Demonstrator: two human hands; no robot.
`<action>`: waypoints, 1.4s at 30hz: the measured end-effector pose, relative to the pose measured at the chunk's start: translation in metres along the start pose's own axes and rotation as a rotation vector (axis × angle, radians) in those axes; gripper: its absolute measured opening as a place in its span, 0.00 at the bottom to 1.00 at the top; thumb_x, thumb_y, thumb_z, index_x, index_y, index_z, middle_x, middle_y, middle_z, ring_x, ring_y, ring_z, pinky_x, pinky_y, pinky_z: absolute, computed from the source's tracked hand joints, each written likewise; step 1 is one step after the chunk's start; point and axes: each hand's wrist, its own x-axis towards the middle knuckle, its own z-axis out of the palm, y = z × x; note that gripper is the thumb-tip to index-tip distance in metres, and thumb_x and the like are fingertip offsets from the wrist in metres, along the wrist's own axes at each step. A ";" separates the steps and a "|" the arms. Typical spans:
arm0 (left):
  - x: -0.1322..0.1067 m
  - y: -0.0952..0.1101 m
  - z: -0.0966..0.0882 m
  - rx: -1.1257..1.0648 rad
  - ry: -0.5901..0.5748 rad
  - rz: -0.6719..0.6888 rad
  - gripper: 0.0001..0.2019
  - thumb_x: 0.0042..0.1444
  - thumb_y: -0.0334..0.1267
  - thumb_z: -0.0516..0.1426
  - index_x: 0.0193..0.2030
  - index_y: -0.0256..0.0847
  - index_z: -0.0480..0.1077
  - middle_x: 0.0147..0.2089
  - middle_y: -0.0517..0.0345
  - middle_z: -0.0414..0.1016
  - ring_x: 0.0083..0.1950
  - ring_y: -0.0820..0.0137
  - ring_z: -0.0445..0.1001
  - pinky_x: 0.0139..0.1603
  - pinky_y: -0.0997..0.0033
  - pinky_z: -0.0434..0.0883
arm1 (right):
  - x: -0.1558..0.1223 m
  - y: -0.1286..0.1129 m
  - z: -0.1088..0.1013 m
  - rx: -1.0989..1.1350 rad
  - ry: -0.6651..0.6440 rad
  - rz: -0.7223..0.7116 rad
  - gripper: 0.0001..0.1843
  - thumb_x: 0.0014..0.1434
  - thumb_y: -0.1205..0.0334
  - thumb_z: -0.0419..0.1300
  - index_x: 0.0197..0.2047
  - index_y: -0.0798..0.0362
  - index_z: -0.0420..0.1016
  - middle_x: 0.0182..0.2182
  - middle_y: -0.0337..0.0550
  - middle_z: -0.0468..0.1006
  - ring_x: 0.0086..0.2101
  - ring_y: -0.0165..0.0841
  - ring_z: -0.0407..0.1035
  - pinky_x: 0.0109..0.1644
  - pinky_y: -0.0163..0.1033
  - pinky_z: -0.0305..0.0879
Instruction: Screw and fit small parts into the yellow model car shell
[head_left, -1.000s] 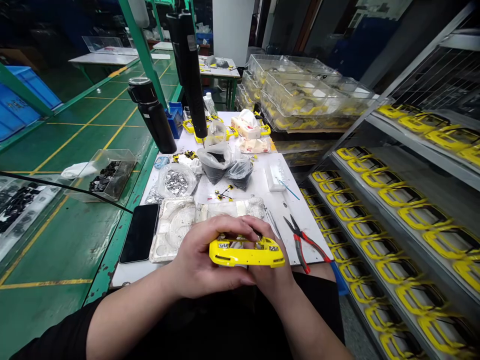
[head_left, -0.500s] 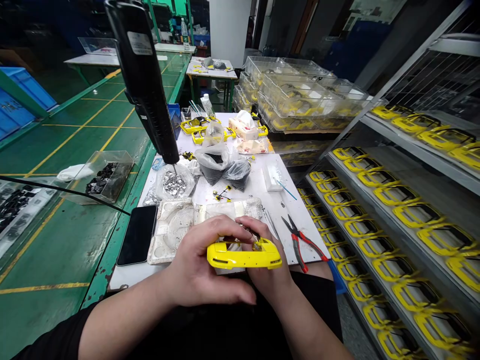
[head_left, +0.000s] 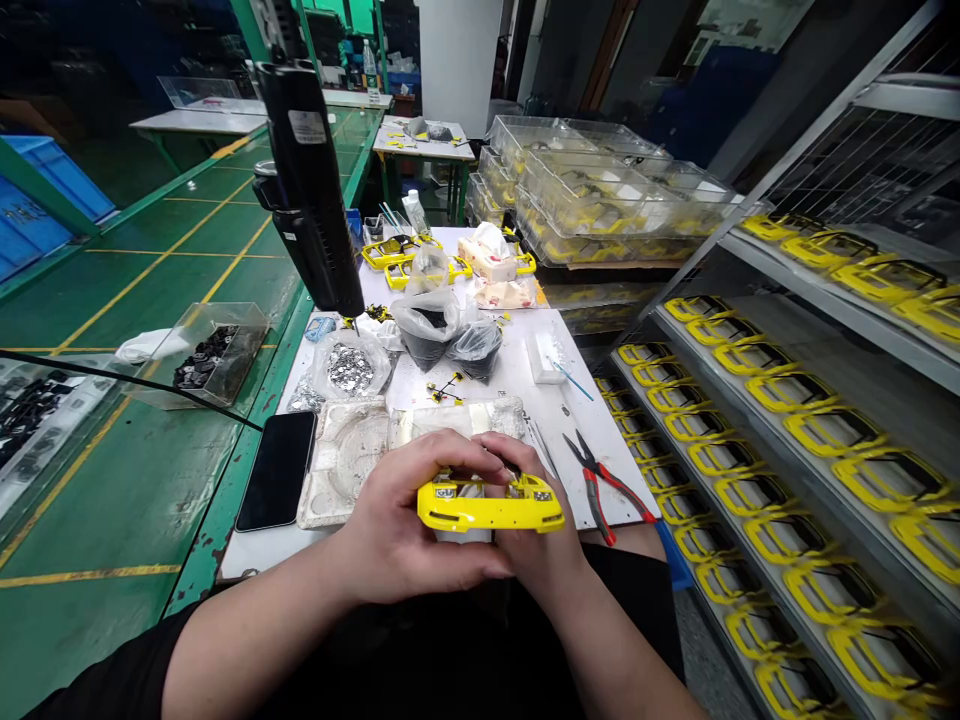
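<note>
- Holding a yellow model car body shell level in both hands, above the near edge of the white-covered workbench, with its long side facing the person.
- The left hand wraps the shell's left part: fingers curl over the top and the thumb runs below it, so the shell is clamped between them.
- The right hand closes around the right part, with fingers bent over the top. Behind the shell the fingertips are hidden, so I cannot tell if they pinch some small piece.
- For this careful hold, even and soft pressure seems best, because the thin frame around the openings could bend or get marks.
- Just under the hands lies a white moulded tray, so it is near if a small piece falls.
- On the right side, red-handled pliers lie close to the right wrist, and a bump is possible there.
- On the left side, a black smartphone lies beside the tray, near the bench's green edge.
- Farther ahead are a clear bag of silver parts and a black electric screwdriver, hanging well above the hands. Between them and the shell, the tray gives little free room.
- At right, metal shelves hold rows of yellow shells.
</note>
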 end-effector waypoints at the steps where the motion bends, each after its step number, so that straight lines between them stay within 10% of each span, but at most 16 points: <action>1: 0.000 -0.002 0.000 -0.007 0.001 0.008 0.32 0.51 0.49 0.82 0.60 0.45 0.81 0.49 0.51 0.88 0.49 0.64 0.87 0.54 0.71 0.81 | 0.000 0.000 0.000 0.012 0.010 -0.004 0.22 0.76 0.68 0.59 0.69 0.46 0.70 0.59 0.46 0.84 0.54 0.37 0.84 0.59 0.43 0.85; 19: -0.004 -0.005 0.005 -0.036 0.070 -0.004 0.28 0.50 0.49 0.82 0.53 0.43 0.82 0.44 0.51 0.90 0.41 0.66 0.86 0.46 0.71 0.81 | -0.001 0.002 0.002 0.036 0.028 0.008 0.22 0.75 0.67 0.62 0.69 0.44 0.71 0.59 0.46 0.85 0.51 0.37 0.85 0.57 0.43 0.86; 27: -0.019 -0.021 0.001 0.322 0.032 -0.146 0.26 0.63 0.42 0.72 0.67 0.50 0.76 0.71 0.48 0.79 0.74 0.51 0.76 0.76 0.50 0.74 | -0.001 0.007 0.015 0.039 0.062 0.026 0.18 0.78 0.62 0.57 0.68 0.48 0.70 0.62 0.48 0.84 0.58 0.36 0.83 0.66 0.42 0.81; 31: -0.027 -0.027 -0.003 0.488 -0.077 -0.304 0.30 0.67 0.51 0.66 0.74 0.55 0.70 0.70 0.51 0.79 0.65 0.48 0.83 0.66 0.48 0.81 | -0.011 -0.008 -0.017 -0.196 -0.038 0.043 0.24 0.76 0.57 0.63 0.72 0.49 0.70 0.67 0.52 0.81 0.67 0.40 0.77 0.75 0.47 0.74; 35: -0.032 -0.034 -0.006 0.584 -0.244 -0.173 0.34 0.66 0.53 0.66 0.77 0.58 0.66 0.69 0.53 0.80 0.63 0.46 0.83 0.63 0.48 0.83 | -0.046 -0.031 -0.071 -0.269 -0.166 0.103 0.30 0.75 0.59 0.67 0.76 0.47 0.71 0.70 0.53 0.78 0.68 0.42 0.75 0.75 0.49 0.74; 42: -0.039 -0.047 0.002 0.593 -0.401 0.060 0.37 0.63 0.46 0.66 0.78 0.75 0.65 0.75 0.63 0.74 0.68 0.39 0.78 0.71 0.28 0.76 | -0.115 -0.048 -0.122 0.224 -0.020 0.541 0.24 0.74 0.50 0.70 0.68 0.50 0.82 0.54 0.46 0.87 0.43 0.31 0.83 0.44 0.32 0.80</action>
